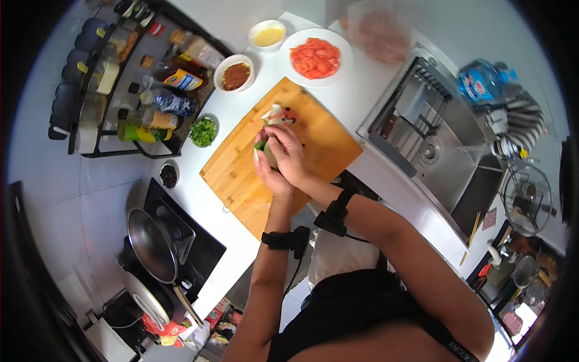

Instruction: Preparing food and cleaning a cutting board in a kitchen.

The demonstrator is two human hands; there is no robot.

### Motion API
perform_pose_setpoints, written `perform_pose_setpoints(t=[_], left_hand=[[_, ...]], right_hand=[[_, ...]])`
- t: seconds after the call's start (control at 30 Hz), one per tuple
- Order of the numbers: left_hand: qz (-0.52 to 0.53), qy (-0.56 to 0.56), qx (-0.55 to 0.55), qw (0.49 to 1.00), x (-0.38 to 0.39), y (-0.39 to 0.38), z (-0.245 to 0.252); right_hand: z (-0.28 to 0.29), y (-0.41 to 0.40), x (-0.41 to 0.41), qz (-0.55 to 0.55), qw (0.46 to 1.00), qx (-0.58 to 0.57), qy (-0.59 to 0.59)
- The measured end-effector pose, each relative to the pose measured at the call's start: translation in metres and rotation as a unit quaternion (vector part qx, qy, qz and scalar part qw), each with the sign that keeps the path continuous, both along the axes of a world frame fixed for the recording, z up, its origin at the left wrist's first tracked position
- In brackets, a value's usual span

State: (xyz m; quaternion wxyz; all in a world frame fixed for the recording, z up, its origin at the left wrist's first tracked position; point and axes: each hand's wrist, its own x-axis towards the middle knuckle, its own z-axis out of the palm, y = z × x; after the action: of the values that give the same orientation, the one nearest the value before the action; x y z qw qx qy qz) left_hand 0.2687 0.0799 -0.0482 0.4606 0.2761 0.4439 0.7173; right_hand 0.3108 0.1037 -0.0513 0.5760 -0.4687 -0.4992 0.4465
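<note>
Over the wooden cutting board (235, 181), my left hand (270, 174) and my right hand (287, 156) are cupped together around pale and green vegetable pieces (260, 145), whose kind I cannot tell. Just beyond my fingertips lies a small heap of whitish and reddish scraps (278, 113) with dark bits among them. To the left of the board stands a small bowl of chopped green herbs (202, 131). Beyond the board's far corner is a white plate of cut tomato (315, 59). My palms and whatever they cover are hidden.
Left are a bowl of reddish-brown seasoning (235, 76), a bowl of dark bits (168, 176) and a rack of bottles (104, 106). A bowl of yellow liquid (268, 35) stands at the back. A frying pan (151, 244) rests on the stove. Water runs in the steel sink (448, 167) at right.
</note>
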Motion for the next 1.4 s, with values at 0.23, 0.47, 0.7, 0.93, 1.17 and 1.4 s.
perform_pose_setpoints(t=[0.23, 0.47, 0.7, 0.93, 1.17, 1.4], left_hand=[[-0.149, 0.003, 0.029, 0.988, 0.136, -0.043, 0.041], [-0.390, -0.069, -0.005, 0.918, 0.350, -0.166, 0.014], [-0.624, -0.011, 0.017, 0.781, 0.517, -0.354, 0.012], [-0.781, 0.144, 0.020, 0.608, 0.596, -0.469, 0.018], [-0.735, 0.126, -0.013, 0.666, 0.604, -0.421, -0.055], [-0.571, -0.006, -0.180, 0.801, 0.475, -0.277, -0.004]], right_hand=[[0.016, -0.049, 0.136, -0.144, 0.988, 0.019, 0.048], [0.013, -0.202, 0.354, -0.369, 0.928, 0.048, 0.027], [-0.015, -0.425, 0.516, -0.601, 0.798, -0.007, -0.038], [-0.120, -0.605, 0.596, -0.623, 0.692, -0.033, 0.363], [-0.151, -0.631, 0.626, -0.735, 0.600, -0.199, 0.246], [-0.137, -0.582, 0.601, -0.393, 0.765, -0.386, -0.334]])
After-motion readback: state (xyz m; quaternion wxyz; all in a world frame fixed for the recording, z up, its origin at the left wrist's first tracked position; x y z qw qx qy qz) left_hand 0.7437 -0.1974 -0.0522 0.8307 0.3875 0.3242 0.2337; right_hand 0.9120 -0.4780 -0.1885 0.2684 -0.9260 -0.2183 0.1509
